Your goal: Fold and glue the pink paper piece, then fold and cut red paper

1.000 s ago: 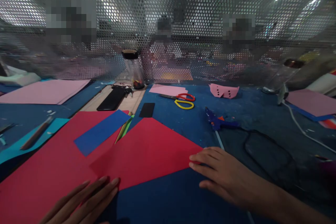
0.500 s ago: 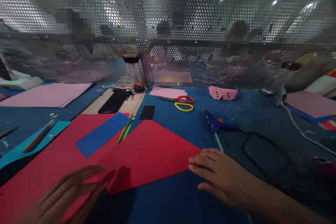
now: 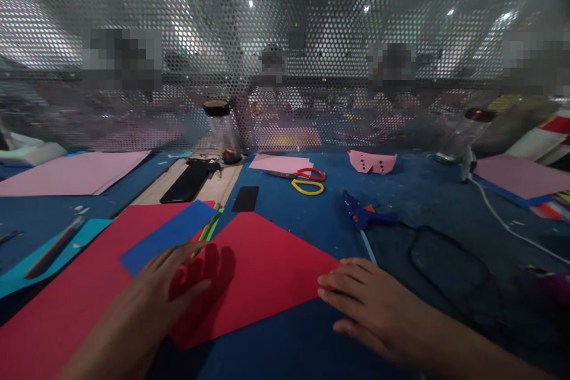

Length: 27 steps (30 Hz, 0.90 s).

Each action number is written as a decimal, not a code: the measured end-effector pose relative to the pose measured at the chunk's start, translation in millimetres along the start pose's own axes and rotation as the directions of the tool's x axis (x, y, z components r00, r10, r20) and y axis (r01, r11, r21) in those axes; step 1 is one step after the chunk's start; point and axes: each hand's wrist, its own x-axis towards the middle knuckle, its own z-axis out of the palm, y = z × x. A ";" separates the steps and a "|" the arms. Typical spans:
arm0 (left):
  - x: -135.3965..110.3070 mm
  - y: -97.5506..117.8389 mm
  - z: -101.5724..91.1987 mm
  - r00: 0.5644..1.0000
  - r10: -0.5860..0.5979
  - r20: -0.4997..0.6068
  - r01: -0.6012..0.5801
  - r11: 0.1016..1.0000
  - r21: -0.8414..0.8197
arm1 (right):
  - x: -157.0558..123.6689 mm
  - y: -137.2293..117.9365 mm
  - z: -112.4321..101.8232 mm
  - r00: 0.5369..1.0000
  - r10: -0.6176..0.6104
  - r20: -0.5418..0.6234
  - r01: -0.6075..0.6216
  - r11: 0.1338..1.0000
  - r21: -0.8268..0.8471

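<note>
A red sheet of paper (image 3: pixel 267 279) lies at an angle on the blue table, one corner pointing away from me. My right hand (image 3: pixel 369 303) rests its fingertips on the sheet's right corner, fingers stretched out. Over the left part hovers my left hand (image 3: pixel 155 291), its fingers apart and slightly curved, casting a shadow on the paper; nothing shows in it. Left of that hand, a larger red sheet (image 3: pixel 71 297) has a blue paper strip (image 3: pixel 173 234) lying across it. Thin yellow and green strips (image 3: pixel 211 225) show beside the blue one.
Scissors (image 3: pixel 307 181) and a blue glue gun (image 3: pixel 369 217) with a black cord lie beyond the red sheet. Farther back are a pink cut-out (image 3: pixel 373 162), a black phone (image 3: pixel 187 181) and a jar (image 3: pixel 222 133). A perforated metal screen (image 3: pixel 289 113) stands behind.
My left hand has moved up and to the right, from the sheet's lower left edge to above it. My right hand remains at the right corner. The view has tilted slightly upward.
</note>
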 end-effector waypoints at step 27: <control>98.3 77.4 -5.0 0.808 0.460 0.368 -0.508 0.861 0.038 | -2.7 2.4 3.3 0.999 0.024 -0.029 -0.022 0.997 0.069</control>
